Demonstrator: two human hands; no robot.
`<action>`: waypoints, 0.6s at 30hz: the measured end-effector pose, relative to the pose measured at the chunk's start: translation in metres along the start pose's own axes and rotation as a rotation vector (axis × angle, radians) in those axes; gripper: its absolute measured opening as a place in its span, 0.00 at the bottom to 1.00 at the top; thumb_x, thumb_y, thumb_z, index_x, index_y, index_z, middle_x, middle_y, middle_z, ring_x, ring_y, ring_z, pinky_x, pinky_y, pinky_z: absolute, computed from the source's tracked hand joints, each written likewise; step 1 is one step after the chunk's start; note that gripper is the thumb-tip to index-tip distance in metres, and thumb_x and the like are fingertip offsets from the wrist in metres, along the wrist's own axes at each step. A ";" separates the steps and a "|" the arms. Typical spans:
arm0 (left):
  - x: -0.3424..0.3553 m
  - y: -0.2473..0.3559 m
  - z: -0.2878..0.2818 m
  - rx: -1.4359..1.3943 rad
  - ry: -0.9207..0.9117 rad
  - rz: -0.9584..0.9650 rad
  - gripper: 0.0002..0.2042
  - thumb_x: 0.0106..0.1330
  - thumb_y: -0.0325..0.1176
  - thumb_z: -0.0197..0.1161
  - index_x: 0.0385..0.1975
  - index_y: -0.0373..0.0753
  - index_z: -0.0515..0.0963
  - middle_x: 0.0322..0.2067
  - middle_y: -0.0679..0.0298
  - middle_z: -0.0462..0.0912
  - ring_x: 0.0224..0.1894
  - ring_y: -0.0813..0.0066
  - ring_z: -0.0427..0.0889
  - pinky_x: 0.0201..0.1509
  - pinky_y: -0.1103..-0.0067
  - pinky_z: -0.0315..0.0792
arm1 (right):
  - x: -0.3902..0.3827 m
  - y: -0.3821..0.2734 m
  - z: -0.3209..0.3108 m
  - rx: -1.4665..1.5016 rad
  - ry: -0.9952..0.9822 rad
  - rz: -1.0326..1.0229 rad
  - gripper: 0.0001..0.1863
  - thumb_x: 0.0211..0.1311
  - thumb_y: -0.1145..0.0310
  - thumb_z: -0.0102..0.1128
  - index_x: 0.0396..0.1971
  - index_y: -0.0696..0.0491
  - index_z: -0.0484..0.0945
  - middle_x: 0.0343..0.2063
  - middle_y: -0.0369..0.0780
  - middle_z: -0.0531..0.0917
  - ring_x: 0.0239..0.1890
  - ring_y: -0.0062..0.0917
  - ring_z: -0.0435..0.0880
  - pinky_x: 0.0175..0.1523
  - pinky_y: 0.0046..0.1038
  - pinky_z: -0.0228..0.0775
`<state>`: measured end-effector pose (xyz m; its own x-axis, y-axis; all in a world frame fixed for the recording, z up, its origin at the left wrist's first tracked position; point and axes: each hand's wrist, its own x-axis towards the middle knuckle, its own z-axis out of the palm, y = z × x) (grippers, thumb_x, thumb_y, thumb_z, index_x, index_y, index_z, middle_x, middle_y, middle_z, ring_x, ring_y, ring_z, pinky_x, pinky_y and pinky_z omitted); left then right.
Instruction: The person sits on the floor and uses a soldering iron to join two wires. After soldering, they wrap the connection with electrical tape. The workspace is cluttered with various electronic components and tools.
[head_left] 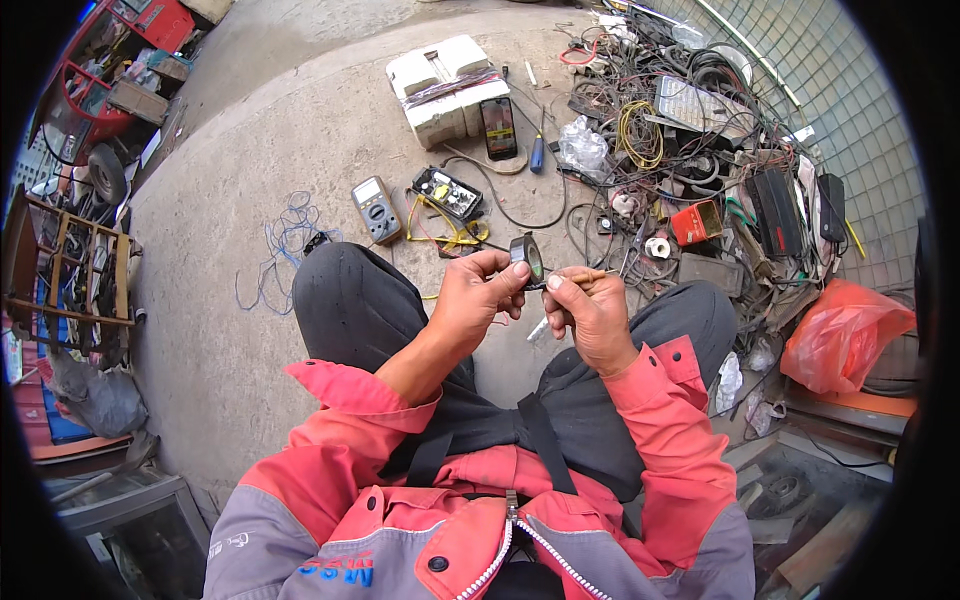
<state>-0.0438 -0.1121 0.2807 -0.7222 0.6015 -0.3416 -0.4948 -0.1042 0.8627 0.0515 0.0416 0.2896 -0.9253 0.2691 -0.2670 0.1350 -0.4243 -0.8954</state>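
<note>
My left hand [477,297] is closed round a roll of black tape [518,252], held up between thumb and fingers above the gap between my knees. Close beside it, my right hand [594,318] is closed in a pinch, with its fingertips near a short dark strip at the roll's lower edge. A slim brown stick-like thing [592,276] pokes out across the right fingers; its exact kind is not clear. Just beyond my hands lie an opened black device [447,192] with its inner parts showing, yellow wires [458,234] and a grey multimeter [376,210].
A white foam block [440,85] stands ahead, with a phone [497,128] leaning on it. A blue-handled screwdriver [538,155] lies nearby. Tangled cables and scrap [690,130] heap up at the right, by a red plastic bag [845,335]. Thin blue wire [285,245] lies left.
</note>
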 end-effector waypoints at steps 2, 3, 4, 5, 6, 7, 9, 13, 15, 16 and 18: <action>-0.001 0.003 0.000 -0.033 -0.001 -0.073 0.10 0.68 0.35 0.65 0.31 0.35 0.78 0.20 0.66 0.79 0.20 0.82 0.77 0.22 0.83 0.70 | 0.000 0.001 -0.002 0.031 -0.012 0.005 0.10 0.66 0.68 0.62 0.34 0.61 0.80 0.22 0.39 0.80 0.17 0.17 0.76 0.19 0.18 0.67; -0.002 0.004 0.000 -0.082 -0.016 -0.119 0.11 0.68 0.37 0.66 0.32 0.34 0.79 0.21 0.66 0.79 0.19 0.81 0.76 0.22 0.84 0.70 | 0.000 0.001 -0.003 0.041 -0.016 0.006 0.10 0.66 0.68 0.62 0.34 0.61 0.80 0.22 0.39 0.80 0.17 0.17 0.76 0.19 0.18 0.67; -0.002 0.005 -0.001 -0.098 -0.022 -0.138 0.12 0.68 0.37 0.66 0.32 0.33 0.79 0.21 0.66 0.79 0.19 0.81 0.76 0.22 0.83 0.70 | 0.000 0.001 -0.003 0.053 -0.024 0.005 0.10 0.66 0.68 0.62 0.35 0.61 0.80 0.22 0.39 0.81 0.17 0.17 0.76 0.19 0.18 0.67; -0.002 0.005 -0.001 -0.115 -0.028 -0.156 0.12 0.68 0.38 0.66 0.33 0.33 0.80 0.21 0.66 0.79 0.18 0.81 0.76 0.21 0.83 0.70 | 0.000 0.001 -0.003 0.061 -0.027 0.012 0.10 0.66 0.68 0.62 0.35 0.61 0.80 0.22 0.39 0.80 0.17 0.16 0.76 0.19 0.18 0.67; -0.002 0.005 -0.002 -0.131 -0.034 -0.175 0.13 0.68 0.38 0.66 0.33 0.33 0.80 0.22 0.65 0.79 0.18 0.82 0.76 0.21 0.83 0.70 | 0.000 0.001 -0.003 0.068 -0.031 0.019 0.10 0.66 0.68 0.62 0.35 0.61 0.80 0.23 0.39 0.80 0.17 0.16 0.76 0.19 0.18 0.67; -0.002 0.005 -0.002 -0.111 -0.036 -0.180 0.13 0.68 0.39 0.66 0.33 0.33 0.80 0.22 0.65 0.79 0.18 0.82 0.76 0.21 0.83 0.70 | 0.000 0.001 -0.003 0.076 -0.034 0.024 0.10 0.66 0.67 0.62 0.35 0.61 0.80 0.23 0.39 0.80 0.17 0.16 0.75 0.19 0.18 0.67; -0.002 0.005 -0.004 -0.069 -0.039 -0.190 0.14 0.68 0.39 0.66 0.34 0.32 0.80 0.22 0.66 0.79 0.18 0.82 0.76 0.20 0.83 0.70 | 0.001 -0.001 -0.002 0.088 -0.028 0.043 0.10 0.67 0.67 0.61 0.34 0.61 0.79 0.22 0.37 0.79 0.18 0.15 0.74 0.19 0.17 0.66; -0.002 0.008 -0.001 0.228 0.070 -0.054 0.13 0.68 0.37 0.67 0.33 0.30 0.79 0.22 0.65 0.79 0.18 0.82 0.76 0.19 0.83 0.69 | 0.002 -0.001 -0.005 0.125 -0.018 0.073 0.10 0.67 0.67 0.61 0.33 0.59 0.77 0.22 0.35 0.77 0.18 0.13 0.71 0.19 0.16 0.63; -0.003 0.006 0.005 0.336 0.187 0.096 0.13 0.67 0.36 0.67 0.33 0.30 0.79 0.22 0.66 0.79 0.18 0.81 0.76 0.19 0.82 0.69 | 0.004 0.001 -0.007 0.128 0.016 0.089 0.10 0.68 0.66 0.61 0.32 0.58 0.77 0.22 0.35 0.76 0.18 0.12 0.71 0.19 0.16 0.62; -0.003 0.003 0.006 0.356 0.180 0.181 0.12 0.66 0.35 0.68 0.34 0.30 0.80 0.23 0.65 0.79 0.18 0.81 0.76 0.20 0.82 0.69 | 0.004 0.001 -0.008 0.131 0.030 0.097 0.10 0.68 0.66 0.61 0.32 0.57 0.77 0.22 0.35 0.76 0.18 0.12 0.70 0.19 0.15 0.62; -0.003 -0.004 0.005 0.395 0.167 0.351 0.11 0.64 0.32 0.69 0.37 0.30 0.80 0.25 0.64 0.80 0.19 0.81 0.76 0.22 0.82 0.69 | 0.005 -0.001 -0.007 0.144 0.054 0.104 0.10 0.68 0.66 0.61 0.31 0.56 0.77 0.22 0.35 0.76 0.18 0.12 0.70 0.19 0.15 0.61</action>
<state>-0.0366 -0.1095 0.2800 -0.8939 0.4469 -0.0348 -0.0149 0.0479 0.9987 0.0497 0.0492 0.2865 -0.8883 0.2615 -0.3776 0.1732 -0.5707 -0.8027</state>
